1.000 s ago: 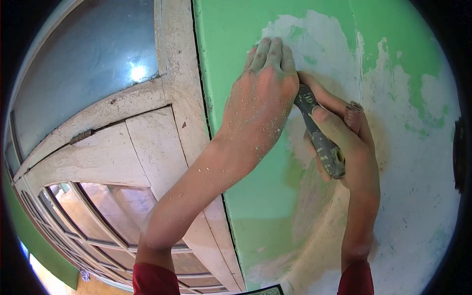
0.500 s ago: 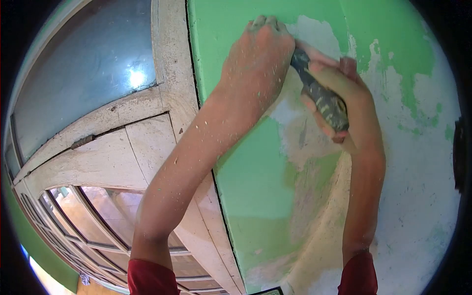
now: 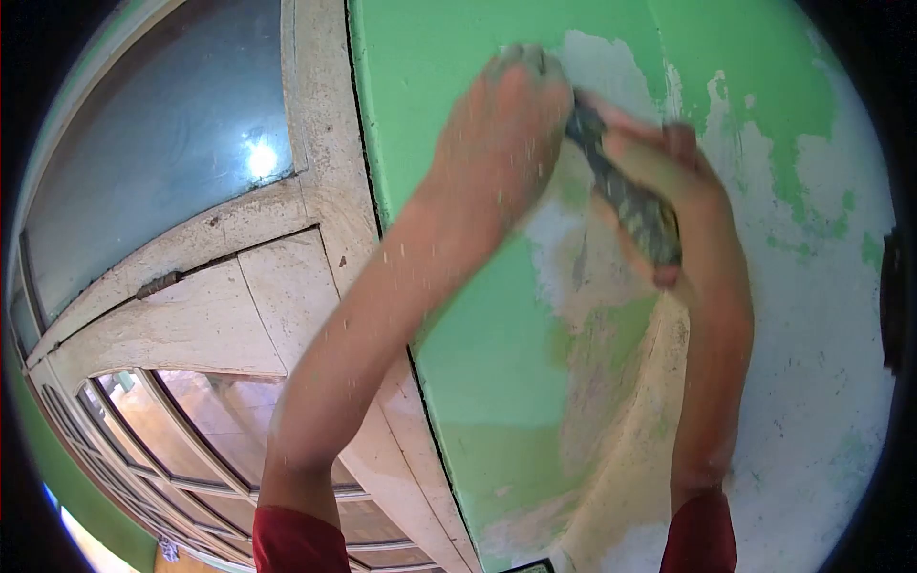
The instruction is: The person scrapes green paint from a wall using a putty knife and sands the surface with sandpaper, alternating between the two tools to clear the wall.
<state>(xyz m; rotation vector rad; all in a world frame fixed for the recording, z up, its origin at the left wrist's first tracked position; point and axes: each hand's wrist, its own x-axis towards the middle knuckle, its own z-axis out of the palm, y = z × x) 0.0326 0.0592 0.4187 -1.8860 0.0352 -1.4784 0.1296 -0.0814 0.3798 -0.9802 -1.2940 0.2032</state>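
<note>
My right hand (image 3: 669, 186) is wrapped around the thick dark handle of a paint-spattered scraper (image 3: 626, 196), slanting up to the left. A reddish-brown stub (image 3: 680, 143) shows above this hand. My left hand (image 3: 511, 105), blurred, is closed at the scraper's upper end, its fingers curled close to the wall and hiding the blade. Behind both hands the green wall (image 3: 497, 363) bears peeled patches of pale grey and beige. Light flecks dot my left forearm.
To the left stands a worn white wooden door frame (image 3: 330, 124) with a glass pane (image 3: 172, 124) above and a paned door (image 3: 191, 420) below. A dark object (image 3: 892, 301) is on the wall at the far right.
Both hands and the scraper have shifted slightly downward, with more motion blur. The view has moved a little, so the door frame sits further left.
</note>
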